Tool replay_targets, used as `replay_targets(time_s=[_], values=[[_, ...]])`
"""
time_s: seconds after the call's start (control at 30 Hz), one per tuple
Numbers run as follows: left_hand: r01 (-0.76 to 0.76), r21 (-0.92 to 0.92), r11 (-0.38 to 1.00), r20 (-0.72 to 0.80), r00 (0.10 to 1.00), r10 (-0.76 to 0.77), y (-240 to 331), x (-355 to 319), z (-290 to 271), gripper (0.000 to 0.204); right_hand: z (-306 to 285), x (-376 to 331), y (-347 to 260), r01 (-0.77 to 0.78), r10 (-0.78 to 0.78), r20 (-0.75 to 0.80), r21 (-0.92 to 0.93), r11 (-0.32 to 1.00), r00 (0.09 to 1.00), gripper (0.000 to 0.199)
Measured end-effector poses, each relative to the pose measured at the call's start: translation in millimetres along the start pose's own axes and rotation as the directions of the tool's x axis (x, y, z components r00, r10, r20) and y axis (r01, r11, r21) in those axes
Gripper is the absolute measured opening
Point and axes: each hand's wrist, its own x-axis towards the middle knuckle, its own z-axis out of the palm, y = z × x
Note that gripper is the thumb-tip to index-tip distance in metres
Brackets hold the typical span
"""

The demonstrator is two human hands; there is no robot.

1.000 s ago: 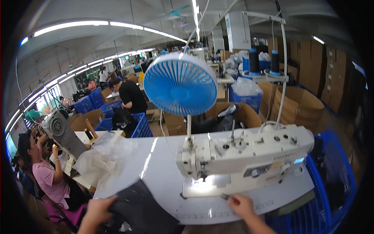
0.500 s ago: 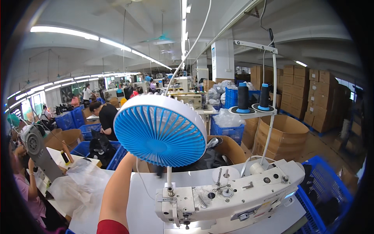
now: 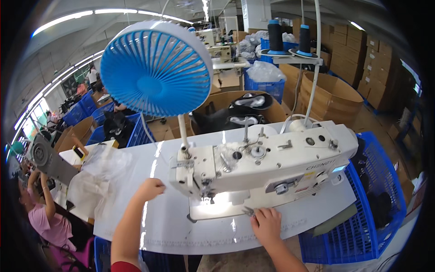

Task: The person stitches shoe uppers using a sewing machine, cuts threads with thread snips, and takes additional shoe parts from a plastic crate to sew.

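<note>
A: Where to look first?
B: Toward the lower centre of the frame, at small metal snips [image 3: 248, 211] just to the upper left of the right hand [image 3: 268, 222].
A: Held, or merely touched?
B: Apparently held, pinched at the fingertips with the fingers bent, low over the table [image 3: 167, 231]. Handle end lost behind the fingers.
A: And the long axis?
B: Slanting up and left from the fingers, roughly toward the needle assembly [image 3: 207, 194] of the white sewing machine [image 3: 272, 163], tips close to the front edge of the lit machine bed [image 3: 217, 212].
A: Nearer hand?
B: Plainly the right. Left hand [image 3: 151, 188] well apart, beyond the machine's head at centre left, fingers curled inward, nothing visible in the grasp; impossible to tell how tightly closed.
A: The surface?
B: Pale, glossy, streaked with reflected light.
A: And the room?
B: At upper left, a blue fan [image 3: 149, 86]; at upper right, dark thread cones [image 3: 275, 38] and stacked cartons [image 3: 346, 52]; at lower right, a blue crate [image 3: 337, 247]; at centre left, sheer white plastic [image 3: 97, 174]; at lower left, a person in pink [image 3: 50, 224].
</note>
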Motion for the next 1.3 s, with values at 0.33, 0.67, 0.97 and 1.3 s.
replay_targets(time_s=[0.33, 0.67, 0.97, 1.3], values=[[-0.269, -0.232, 0.935, -0.318, 0.929, 0.189, 54.4, -18.4, 145.6, 0.020, -1.1, -7.4, 1.5, 0.124, -0.115, -0.174, 0.040, 0.991, 0.978, 0.029], [-0.282, -0.071, 0.957, -0.323, 0.914, 0.246, 51.6, -12.9, 152.0, 0.015, -0.7, -0.9, -4.6, 0.151, -0.144, -0.177, 0.029, 0.988, 0.974, 0.024], [-0.146, 0.018, 0.989, -0.306, 0.941, 0.145, 64.9, -19.6, 146.1, 0.017, 24.0, 22.6, -148.0, 0.148, -0.144, -0.079, 0.806, 0.573, 0.986, 0.032], [-0.139, -0.066, 0.988, -0.285, 0.952, 0.114, 64.8, -22.4, 147.9, 0.018, 46.0, 64.2, -202.4, 0.066, 0.032, -0.125, 0.702, 0.709, 0.992, 0.055]])
